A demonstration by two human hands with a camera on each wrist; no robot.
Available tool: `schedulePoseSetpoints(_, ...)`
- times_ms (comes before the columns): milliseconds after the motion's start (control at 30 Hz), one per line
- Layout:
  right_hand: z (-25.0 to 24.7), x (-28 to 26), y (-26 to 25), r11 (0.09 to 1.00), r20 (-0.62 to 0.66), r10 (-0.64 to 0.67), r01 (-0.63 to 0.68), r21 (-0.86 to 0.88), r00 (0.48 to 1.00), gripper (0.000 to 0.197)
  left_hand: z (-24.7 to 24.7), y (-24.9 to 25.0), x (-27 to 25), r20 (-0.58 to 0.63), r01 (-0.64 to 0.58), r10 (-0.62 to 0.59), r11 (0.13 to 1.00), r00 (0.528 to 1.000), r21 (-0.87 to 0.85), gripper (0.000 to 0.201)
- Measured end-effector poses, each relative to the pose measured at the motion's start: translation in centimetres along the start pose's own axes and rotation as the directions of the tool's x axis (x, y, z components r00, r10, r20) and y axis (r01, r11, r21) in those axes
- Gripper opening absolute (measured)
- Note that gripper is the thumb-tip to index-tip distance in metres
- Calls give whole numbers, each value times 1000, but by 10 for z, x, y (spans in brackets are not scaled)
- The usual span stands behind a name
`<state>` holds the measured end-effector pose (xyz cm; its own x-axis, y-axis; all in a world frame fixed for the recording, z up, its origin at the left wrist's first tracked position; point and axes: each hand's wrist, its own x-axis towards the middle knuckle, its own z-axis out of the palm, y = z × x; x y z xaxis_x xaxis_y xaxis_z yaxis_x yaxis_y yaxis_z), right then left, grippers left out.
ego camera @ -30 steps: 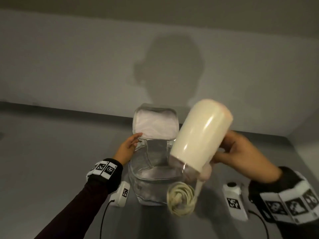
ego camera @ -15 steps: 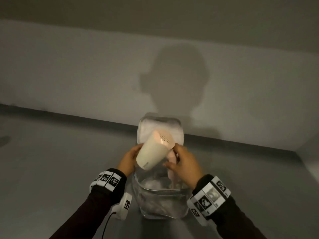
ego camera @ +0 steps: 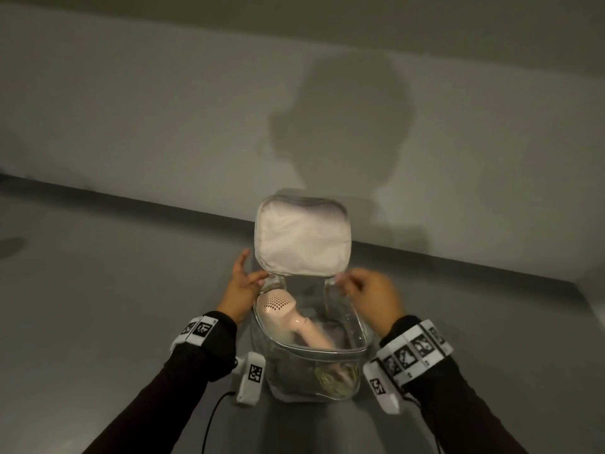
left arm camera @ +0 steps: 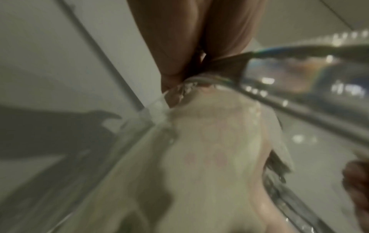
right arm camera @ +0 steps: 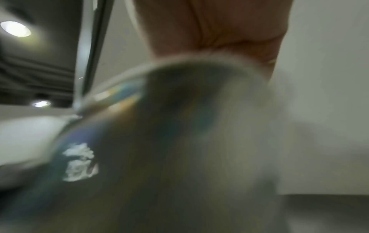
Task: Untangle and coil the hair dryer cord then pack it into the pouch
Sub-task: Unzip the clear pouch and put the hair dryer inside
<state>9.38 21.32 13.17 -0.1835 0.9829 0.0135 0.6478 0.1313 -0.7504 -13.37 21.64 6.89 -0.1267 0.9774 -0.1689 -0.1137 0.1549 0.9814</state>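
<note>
The clear pouch (ego camera: 327, 352) stands on the grey table with its white-lined lid (ego camera: 302, 242) flipped up at the back. A pink hair dryer (ego camera: 278, 306) lies inside, grille up at the left and handle slanting down to the right. Its coiled cream cord (ego camera: 334, 376) shows through the front wall at the bottom. My left hand (ego camera: 258, 278) pinches the rim at the left back corner; the left wrist view shows those fingers (left arm camera: 179, 67) on the rim (left arm camera: 299, 110) with the dryer (left arm camera: 209, 149) behind the plastic. My right hand (ego camera: 343, 281), blurred, curls its fingers on the right back corner.
A grey wall (ego camera: 163, 109) rises just behind the pouch. The table's edge (ego camera: 586, 290) runs along the far right. White wrist camera units (ego camera: 250, 378) with black cables hang beside the pouch's front corners. The right wrist view is blurred, showing my palm (right arm camera: 215, 31) over the pouch (right arm camera: 179, 126).
The right hand lowered the dryer and its coiled cord into the pouch, let go, and moved to the right back rim. The left hand stayed on the left rim.
</note>
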Motion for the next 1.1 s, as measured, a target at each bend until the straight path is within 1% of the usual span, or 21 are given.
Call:
schedulePoseSetpoints(33,-10,5,7,995,-151,22,-7,95,988,26,0,2,-1,34,-7,8,1000,999,-14,51)
schedulePoseSetpoints(67,-19,11,13,978,-227,76,-28,209,971,29,0,5,-2,58,-20,21,1000,998,-14,42)
schedulePoseSetpoints(100,-26,16,19,945,-241,139,-56,322,960,29,0,7,-1,72,-33,33,999,997,-2,33)
schedulePoseSetpoints(133,-30,21,25,911,-215,193,-93,403,957,27,1,8,-1,75,-36,35,999,997,14,29)
schedulePoseSetpoints(167,-33,26,31,883,-163,228,-133,450,960,25,0,8,0,80,-27,26,1000,996,15,36)
schedulePoseSetpoints(200,-33,31,36,862,-93,248,-176,476,964,23,-1,6,1,92,-12,12,1000,996,7,47)
schedulePoseSetpoints(233,-30,35,39,840,-7,257,-219,496,966,23,-2,4,2,105,-7,6,1000,994,3,53)
schedulePoseSetpoints(300,-20,43,42,815,169,267,-316,486,949,29,-6,2,5,103,2,-5,1000,995,28,52)
schedulePoseSetpoints(333,-12,47,42,834,244,259,-344,431,935,35,-8,2,6,103,18,-22,999,994,38,45)
schedulePoseSetpoints(367,-5,50,40,881,306,230,-331,339,924,40,-9,3,7,122,31,-37,998,992,48,37)
schedulePoseSetpoints(400,2,53,37,934,349,178,-270,236,920,39,-11,3,10,144,40,-50,996,988,74,32)
schedulePoseSetpoints(467,14,58,33,982,391,75,-137,133,917,20,-15,5,14,199,48,-84,982,976,180,30)
schedulePoseSetpoints(500,18,60,32,985,395,59,-117,125,917,15,-17,7,16,219,50,-102,971,970,234,28)
schedulePoseSetpoints(600,23,66,37,983,360,50,-110,149,932,22,-22,15,20,241,15,-101,942,965,336,22)
schedulePoseSetpoints(700,27,65,41,969,350,56,-135,205,935,20,-25,21,21,201,-59,-28,907,979,417,19)
schedulePoseSetpoints(767,31,65,43,966,341,77,-155,206,937,22,-25,23,19,161,-115,40,865,986,488,17)
schedulePoseSetpoints(833,31,67,44,970,309,91,-154,186,947,24,-28,27,12,140,-188,130,789,982,585,16)
schedulePoseSetpoints(900,31,66,46,972,261,108,-157,176,959,29,-37,29,2,150,-262,220,677,964,688,15)
schedulePoseSetpoints(967,32,65,48,968,215,126,-168,189,968,37,-49,30,-14,154,-281,252,618,955,734,14)
schedulePoseSetpoints(1033,35,63,49,961,177,155,-190,202,972,38,-54,28,-38,169,-295,257,607,952,738,14)
schedulePoseSetpoints(1100,37,62,50,951,144,176,-205,229,974,33,-51,23,-63,178,-308,261,631,949,712,21)
